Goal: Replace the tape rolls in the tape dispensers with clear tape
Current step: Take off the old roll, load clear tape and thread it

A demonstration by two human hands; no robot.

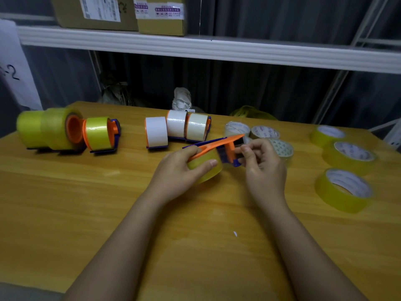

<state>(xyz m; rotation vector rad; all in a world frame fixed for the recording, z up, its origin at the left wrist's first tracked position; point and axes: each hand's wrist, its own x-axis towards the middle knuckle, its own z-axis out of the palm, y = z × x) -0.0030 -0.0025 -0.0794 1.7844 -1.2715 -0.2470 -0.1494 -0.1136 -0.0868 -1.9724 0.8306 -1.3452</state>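
Note:
An orange and blue tape dispenser [225,144] is held above the middle of the wooden table [86,203], with a yellowish clear tape roll [206,168] mounted in it. My left hand [184,168] grips that roll and the dispenser's body. At the dispenser's front end, my right hand [260,161] pinches the clear tape end. Several dispensers stand at the back: some with yellowish rolls [97,133] on the left, some with white rolls [176,129] in the middle.
Three yellowish clear rolls [345,190] lie flat at the table's right side. Pale used rolls [264,132] sit behind my right hand. A white shelf [217,48] with cardboard boxes [160,16] runs above the table's far edge.

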